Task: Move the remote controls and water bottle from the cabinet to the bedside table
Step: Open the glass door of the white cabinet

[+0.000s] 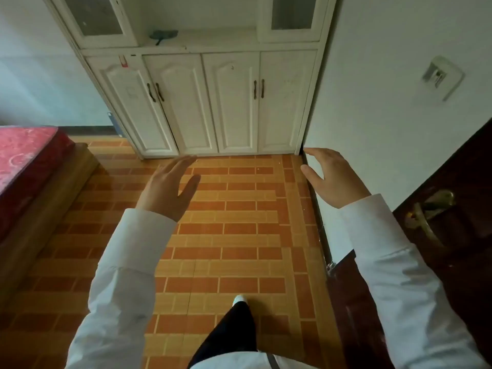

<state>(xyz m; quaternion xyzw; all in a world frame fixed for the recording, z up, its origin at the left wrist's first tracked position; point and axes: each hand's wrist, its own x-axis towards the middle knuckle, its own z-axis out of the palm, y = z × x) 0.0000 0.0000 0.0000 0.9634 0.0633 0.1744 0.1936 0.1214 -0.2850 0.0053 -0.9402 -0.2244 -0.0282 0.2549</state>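
A white cabinet [205, 102] stands ahead against the far wall, its lower doors closed and two glass-fronted upper doors either side of an open counter. On that counter lies a small dark green object [163, 35]; I cannot tell what it is. No remote control or water bottle shows. My left hand [170, 187] is raised in front of me over the floor, fingers straight and spread, holding nothing. My right hand [332, 177] hovers near the wall corner, fingers relaxed and empty.
A bed with a red cover [24, 155] on a wooden frame sits at the left. A dark wooden door [452, 235] with a brass handle stands open at the right. Orange tiled floor [239, 235] stretches to the cabinet. My foot [238, 300] steps forward.
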